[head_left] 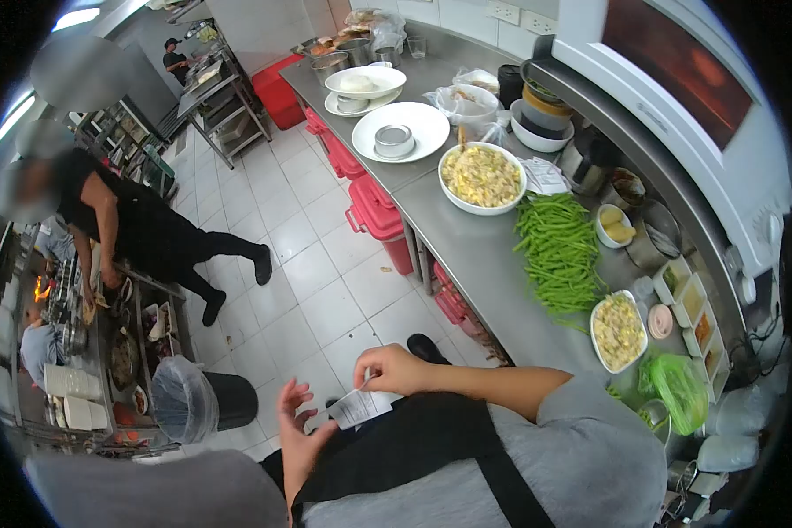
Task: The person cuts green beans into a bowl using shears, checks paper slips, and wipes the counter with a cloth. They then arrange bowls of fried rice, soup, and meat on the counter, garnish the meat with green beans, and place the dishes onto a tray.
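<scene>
In front of my dark apron, a small white printed paper slip (pixel 358 409) is pinched at its upper edge by my right hand (pixel 394 370). My left hand (pixel 299 431) is just left of the slip, palm turned toward it, with its fingers spread and its thumb close to the lower left corner. Whether that thumb touches the slip is unclear.
The steel counter (pixel 493 255) holds green beans (pixel 559 255), a bowl of yellow food (pixel 483 178), a smaller bowl (pixel 619 332) and plates (pixel 400 132). A lined bin (pixel 185 400) and a person in black (pixel 141 211) are at left. Red bins (pixel 378 207) stand beside the counter.
</scene>
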